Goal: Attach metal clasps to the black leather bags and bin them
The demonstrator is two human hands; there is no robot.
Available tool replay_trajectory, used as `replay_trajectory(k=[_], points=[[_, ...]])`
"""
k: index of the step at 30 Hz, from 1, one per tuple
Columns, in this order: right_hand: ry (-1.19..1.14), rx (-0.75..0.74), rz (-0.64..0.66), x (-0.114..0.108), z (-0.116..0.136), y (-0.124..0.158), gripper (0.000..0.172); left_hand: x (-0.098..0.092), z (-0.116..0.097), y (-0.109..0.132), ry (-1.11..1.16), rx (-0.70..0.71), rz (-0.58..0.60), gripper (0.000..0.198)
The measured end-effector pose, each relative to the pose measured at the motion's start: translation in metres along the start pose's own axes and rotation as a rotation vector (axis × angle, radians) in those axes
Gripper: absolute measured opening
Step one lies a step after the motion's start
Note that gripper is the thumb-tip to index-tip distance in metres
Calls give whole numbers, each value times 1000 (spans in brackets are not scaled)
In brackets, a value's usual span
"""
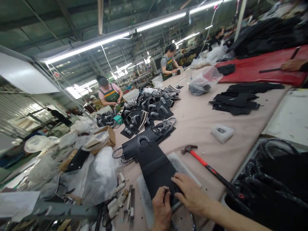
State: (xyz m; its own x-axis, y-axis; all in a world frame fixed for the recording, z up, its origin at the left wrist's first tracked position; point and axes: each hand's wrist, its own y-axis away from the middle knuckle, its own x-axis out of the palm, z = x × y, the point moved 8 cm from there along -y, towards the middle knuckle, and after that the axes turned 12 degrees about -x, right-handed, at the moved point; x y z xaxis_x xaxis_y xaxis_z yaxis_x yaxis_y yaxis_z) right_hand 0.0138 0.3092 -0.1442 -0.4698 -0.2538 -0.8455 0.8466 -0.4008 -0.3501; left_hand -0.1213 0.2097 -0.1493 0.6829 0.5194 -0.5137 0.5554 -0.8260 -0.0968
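Note:
A long black bag panel (155,168) with a wrapped handle (143,140) at its far end lies over a pale, speckled slab (180,165). At the panel's near end, my left hand (161,207) is closed in a pinch; a small dark bit shows between thumb and finger, too small to name. Just to the right, my right hand (190,194) rests on the panel's edge, fingers stretched out and apart. A claw hammer (204,163) with a red and black handle lies right of the slab, touched by neither hand.
Thin metal tools (131,205) lie left of the slab. Beyond are piled black bag pieces (151,112), a white block (221,133) and stacked black pieces (237,98). Plastic bags (101,173) crowd the left; black bags (276,183) fill the near right. Co-workers stand across the table.

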Motion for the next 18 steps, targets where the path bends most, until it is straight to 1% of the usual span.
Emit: replay_trajectory(k=[2,3,5,6,7,8,9,10,11,12,13,14,15,16,18], points=[[-12,8,44,20,20,1,65,1,7,-3,30,-67,-14,27],[-12,21,54,24,24,2,68,-2,10,-5,70,-125,-38,29],[-21,45,76,25,24,4,69,-19,10,-10,205,-257,-144,37],[-31,52,98,24,22,4,68,-31,3,-12,271,-293,-206,41],[-39,56,124,22,20,4,68,-44,-8,-14,318,-297,-262,43],[-42,61,145,20,19,4,67,-58,-24,-18,318,-252,-294,41],[-41,62,156,18,18,3,67,-69,-42,-24,263,-181,-290,37],[-35,56,156,17,18,3,67,-81,-55,-29,188,-136,-299,34],[-24,48,143,16,18,3,66,-92,-61,-33,108,-134,-326,32],[-9,36,122,17,19,4,65,-104,-58,-36,19,-177,-372,30],[7,22,98,18,19,5,62,-115,-48,-38,-83,-250,-415,28],[23,4,75,19,20,7,60,-122,-33,-38,-198,-340,-438,26],[39,-14,51,22,19,9,58,-127,-14,-36,-315,-434,-435,24],[51,-34,27,24,19,10,57,-129,5,-32,-430,-520,-407,21],[63,-70,-9,27,18,12,55,-128,39,-20,-604,-647,-327,17]])
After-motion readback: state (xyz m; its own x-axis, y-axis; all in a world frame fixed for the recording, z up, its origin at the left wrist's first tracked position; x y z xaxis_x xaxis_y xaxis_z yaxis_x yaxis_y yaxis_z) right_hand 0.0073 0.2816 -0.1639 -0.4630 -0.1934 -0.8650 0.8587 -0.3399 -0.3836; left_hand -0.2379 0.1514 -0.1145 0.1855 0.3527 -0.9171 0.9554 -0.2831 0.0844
